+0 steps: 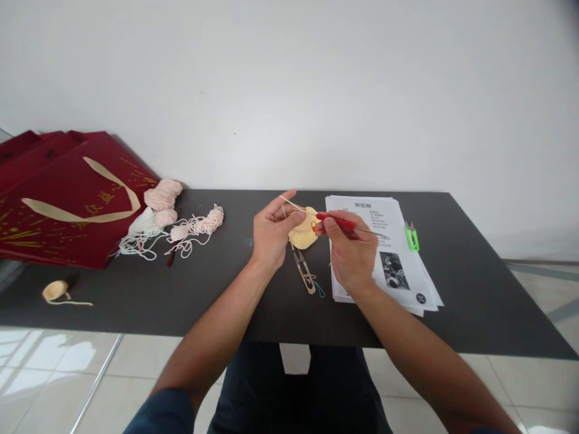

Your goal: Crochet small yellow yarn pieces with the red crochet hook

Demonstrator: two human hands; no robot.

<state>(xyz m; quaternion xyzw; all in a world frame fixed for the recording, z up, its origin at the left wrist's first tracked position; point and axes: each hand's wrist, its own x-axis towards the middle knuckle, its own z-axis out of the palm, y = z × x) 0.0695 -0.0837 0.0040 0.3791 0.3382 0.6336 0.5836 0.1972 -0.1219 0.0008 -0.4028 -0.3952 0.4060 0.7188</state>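
Observation:
My left hand (272,232) pinches a small cream-yellow crocheted piece (304,234) above the dark table, with a strand of yellow yarn (292,204) running over its raised forefinger. My right hand (350,247) grips a red-handled crochet hook (337,221) like a pen, its tip at the piece. An orange stitch marker (313,226) hangs on the piece. Both hands are closed on what they hold.
Yarn snips (305,272) lie on the dark table (136,301) just below the hands. A stack of printed sheets (398,265) and green clippers (411,235) lie right. Pink and white yarn bundles (169,220), red gift bags (63,199) and a small yellow yarn scrap (55,291) lie left.

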